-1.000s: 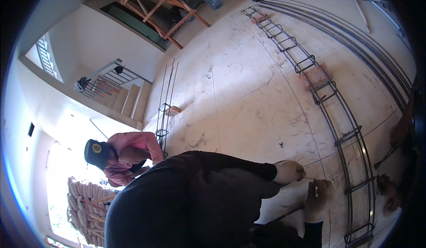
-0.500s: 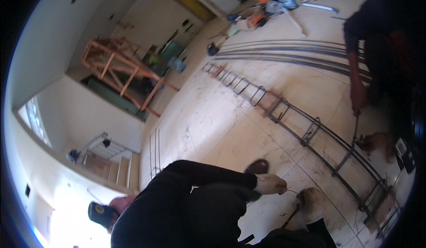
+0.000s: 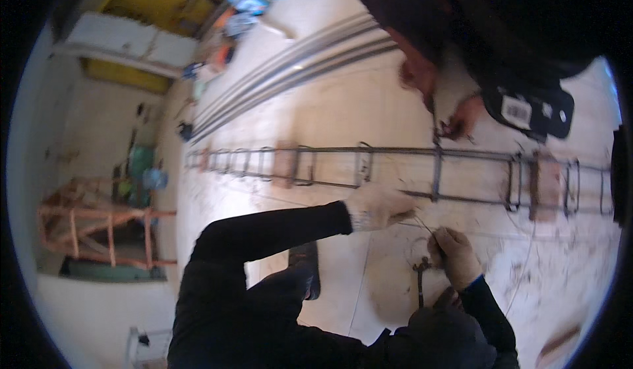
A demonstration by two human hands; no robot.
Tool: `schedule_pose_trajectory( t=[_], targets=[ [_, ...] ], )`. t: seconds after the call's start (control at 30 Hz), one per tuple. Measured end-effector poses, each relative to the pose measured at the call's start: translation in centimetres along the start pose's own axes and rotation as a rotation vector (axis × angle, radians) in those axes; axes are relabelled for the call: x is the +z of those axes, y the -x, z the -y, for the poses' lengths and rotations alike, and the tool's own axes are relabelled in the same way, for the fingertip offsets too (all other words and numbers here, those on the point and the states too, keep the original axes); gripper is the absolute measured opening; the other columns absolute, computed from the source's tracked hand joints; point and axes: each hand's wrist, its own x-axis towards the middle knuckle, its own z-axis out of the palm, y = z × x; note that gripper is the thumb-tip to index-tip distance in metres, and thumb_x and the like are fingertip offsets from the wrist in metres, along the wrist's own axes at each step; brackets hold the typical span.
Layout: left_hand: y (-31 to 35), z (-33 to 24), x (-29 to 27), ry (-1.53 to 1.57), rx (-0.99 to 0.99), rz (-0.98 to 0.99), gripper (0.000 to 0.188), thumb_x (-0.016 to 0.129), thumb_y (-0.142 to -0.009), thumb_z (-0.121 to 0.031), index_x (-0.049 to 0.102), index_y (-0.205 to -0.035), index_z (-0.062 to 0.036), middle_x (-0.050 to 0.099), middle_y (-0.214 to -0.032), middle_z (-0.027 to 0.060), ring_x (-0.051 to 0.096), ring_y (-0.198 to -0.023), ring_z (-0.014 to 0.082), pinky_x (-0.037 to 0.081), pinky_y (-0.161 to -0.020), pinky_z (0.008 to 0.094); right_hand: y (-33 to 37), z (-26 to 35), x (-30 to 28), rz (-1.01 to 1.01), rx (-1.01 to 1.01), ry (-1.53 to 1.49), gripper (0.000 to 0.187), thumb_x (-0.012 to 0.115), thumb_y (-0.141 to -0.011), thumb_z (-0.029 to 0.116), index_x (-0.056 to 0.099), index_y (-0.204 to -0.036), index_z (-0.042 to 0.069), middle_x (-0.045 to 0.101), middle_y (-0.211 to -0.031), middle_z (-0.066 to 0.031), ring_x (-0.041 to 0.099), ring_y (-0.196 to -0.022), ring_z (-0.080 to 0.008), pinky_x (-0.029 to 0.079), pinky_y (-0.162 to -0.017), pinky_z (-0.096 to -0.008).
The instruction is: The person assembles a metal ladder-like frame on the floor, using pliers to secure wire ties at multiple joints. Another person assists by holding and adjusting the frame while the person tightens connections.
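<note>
My left hand (image 3: 377, 208), in a pale work glove, is closed with its fingertips on one end of a thin wire (image 3: 424, 224). My right hand (image 3: 456, 257), gloved alike, pinches the wire's other end. Beside the right hand is a dark metal hand tool (image 3: 420, 283); whether that hand also grips it, I cannot tell. Beyond my hands a long rebar cage (image 3: 402, 193), with square stirrups, runs across the floor. My left hand appears beside its near bar, overlapping it in view. Across the cage a co-worker's hands (image 3: 465, 116) work a tool at one stirrup.
Bricks (image 3: 546, 183) lie under the cage. Loose steel bars (image 3: 283, 72) stretch along the floor beyond it. Far left stands a reddish-brown frame (image 3: 109, 227). Bags and clutter (image 3: 241, 23) lie at the back. The co-worker's dark-clothed body (image 3: 514, 19) fills the upper right.
The view has turned, so the cage now runs nearly level across the picture. My hands appear closer to it, still with the wire between them. A person in a cap has left view.
</note>
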Motion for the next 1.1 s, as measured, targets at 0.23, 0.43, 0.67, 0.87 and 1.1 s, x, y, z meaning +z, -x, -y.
schedule_pose_trajectory(
  t=[0.23,0.43,0.67,0.87,1.1],
  targets=[
    [6.6,0.2,4.4,0.820,-0.659,0.374,0.035,0.053,-0.110,-0.036,0.065,-0.098,-0.0055,0.062,-0.082,0.0041,0.060,-0.081,0.0159,0.052,-0.076,0.0342,0.6,1.7,5.6,-0.394,-0.518,1.120,0.035,0.075,-0.081,-0.002,0.074,-0.116,0.004,0.073,-0.101,-0.0129,0.071,-0.082,-0.0280,0.057,-0.074,-0.0363],
    [7.0,0.3,4.4,1.459,-0.906,0.785,0.032,0.049,-0.112,-0.038,0.056,-0.092,-0.0138,0.044,-0.072,-0.0040,0.042,-0.062,0.0079,0.035,-0.049,0.0271,1.5,3.0,6.5,-0.197,-0.669,1.316,0.047,0.068,-0.076,-0.003,0.072,-0.121,0.011,0.073,-0.102,-0.0103,0.070,-0.092,-0.0342,0.057,-0.080,-0.0454],
    [7.8,6.0,6.5,2.026,-0.919,1.365,0.035,0.048,-0.113,-0.046,0.055,-0.089,-0.0219,0.040,-0.071,-0.0095,0.038,-0.055,0.0055,0.031,-0.042,0.0211,2.0,5.4,15.3,-0.240,-0.213,1.785,0.029,0.075,-0.082,0.016,0.072,-0.111,0.014,0.070,-0.096,-0.0061,0.069,-0.090,-0.0310,0.056,-0.074,-0.0444],
    [10.0,4.2,6.5,1.979,-0.735,1.538,0.034,0.051,-0.112,-0.044,0.058,-0.090,-0.0193,0.042,-0.068,-0.0083,0.038,-0.054,0.0059,0.032,-0.045,0.0243,4.2,4.7,18.6,-0.267,0.009,1.888,0.016,0.077,-0.086,0.029,0.073,-0.093,0.014,0.068,-0.087,-0.0053,0.067,-0.082,-0.0325,0.053,-0.070,-0.0463],
    [8.6,1.4,7.8,1.030,0.469,-0.111,0.019,0.065,-0.102,-0.019,0.066,-0.091,-0.0029,0.066,-0.076,0.0147,0.067,-0.069,0.0324,0.052,-0.064,0.0417,9.2,5.8,24.1,-0.572,0.622,0.203,0.025,0.065,-0.100,0.027,0.066,-0.104,0.003,0.070,-0.084,-0.0031,0.067,-0.071,-0.0181,0.054,-0.067,-0.0312]
  ],
)
